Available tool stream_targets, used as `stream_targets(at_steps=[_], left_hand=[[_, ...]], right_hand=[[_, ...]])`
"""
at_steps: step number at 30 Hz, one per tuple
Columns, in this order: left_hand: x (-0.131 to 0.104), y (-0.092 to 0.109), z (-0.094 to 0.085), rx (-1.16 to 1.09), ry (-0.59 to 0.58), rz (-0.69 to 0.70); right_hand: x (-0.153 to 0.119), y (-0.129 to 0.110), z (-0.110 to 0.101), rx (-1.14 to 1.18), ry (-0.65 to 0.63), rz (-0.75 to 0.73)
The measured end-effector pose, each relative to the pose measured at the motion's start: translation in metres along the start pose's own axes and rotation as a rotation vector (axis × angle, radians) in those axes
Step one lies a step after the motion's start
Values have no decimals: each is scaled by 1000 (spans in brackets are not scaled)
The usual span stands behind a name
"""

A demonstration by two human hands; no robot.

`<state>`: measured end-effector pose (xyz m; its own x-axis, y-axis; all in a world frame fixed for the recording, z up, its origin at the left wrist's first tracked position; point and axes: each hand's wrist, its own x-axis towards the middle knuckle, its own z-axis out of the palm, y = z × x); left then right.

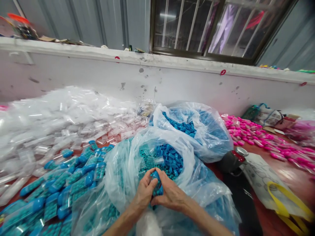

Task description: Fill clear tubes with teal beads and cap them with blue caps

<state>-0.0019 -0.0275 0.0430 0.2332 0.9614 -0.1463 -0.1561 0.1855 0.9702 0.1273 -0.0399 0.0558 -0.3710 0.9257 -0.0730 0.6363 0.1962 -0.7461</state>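
My left hand [147,186] and my right hand [169,191] meet with fingertips together, both closed around a small blue-capped container [160,190]; the fingers hide much of it. They are just over the mouth of a translucent plastic bag [118,173]. Inside that bag lie teal beads [147,161] and loose blue caps [171,157], with a clear empty tube [158,160] on top. To the left is a heap of clear containers filled with teal beads and closed with blue caps [62,180].
Behind stands a second plastic bag [211,131] of blue parts. Clear empty tubes [61,114] are piled at the back left. Pink-capped containers [256,131] spread at the right. A dark mug [228,162] and a white bag with yellow handles [263,180] stand nearer on the red table [283,167].
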Motion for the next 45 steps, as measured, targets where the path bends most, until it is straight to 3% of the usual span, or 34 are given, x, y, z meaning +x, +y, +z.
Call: stream_targets(at_steps=[4, 6, 10, 13, 16, 18, 21, 24, 25, 27, 29, 31, 33, 35, 38, 42, 45], left_hand=[[-2, 2, 2, -7, 22, -19], [-3, 0, 5, 15, 66, -61], [-3, -6, 5, 148, 103, -51], [-5, 1, -7, 299, 77, -12], [-16, 26, -39, 496, 143, 69], [-28, 49, -72, 730, 299, 146], [-43, 74, -125, 1146, 566, 85], [-47, 82, -152, 1526, 754, 76], [-44, 81, -151, 1602, 790, 119], [-32, 77, -132, 1633, 765, 250], [-11, 71, -96, 1541, 575, 362], [17, 62, -56, 1485, 317, 350], [46, 52, -21, 1460, 115, 297], [72, 39, 3, 1457, -19, 236], [95, 21, 20, 1461, -107, 212], [100, 9, 20, 1464, -147, 200], [95, 7, 15, 1466, -152, 166]], right_hand=[[-1, -4, 15, -72, 236, -104], [-2, -6, 22, -103, 274, -101], [-3, -8, 30, -115, 224, -53], [-2, -5, 23, -71, 88, -65], [2, 7, 2, -49, -10, -54], [5, 19, -15, -110, 26, 6], [9, 33, -34, -248, 93, 77], [12, 35, -38, -377, 88, 106], [13, 33, -36, -431, 86, 104], [14, 27, -30, -555, 65, 57], [15, 22, -24, -663, 3, -52], [14, 18, -20, -713, -55, -142], [14, 16, -20, -712, -28, -77], [16, 16, -19, -699, 33, 104], [22, 18, -8, -686, 37, 256], [29, 25, 15, -654, 58, 214], [29, 28, 16, -623, 83, 223]])
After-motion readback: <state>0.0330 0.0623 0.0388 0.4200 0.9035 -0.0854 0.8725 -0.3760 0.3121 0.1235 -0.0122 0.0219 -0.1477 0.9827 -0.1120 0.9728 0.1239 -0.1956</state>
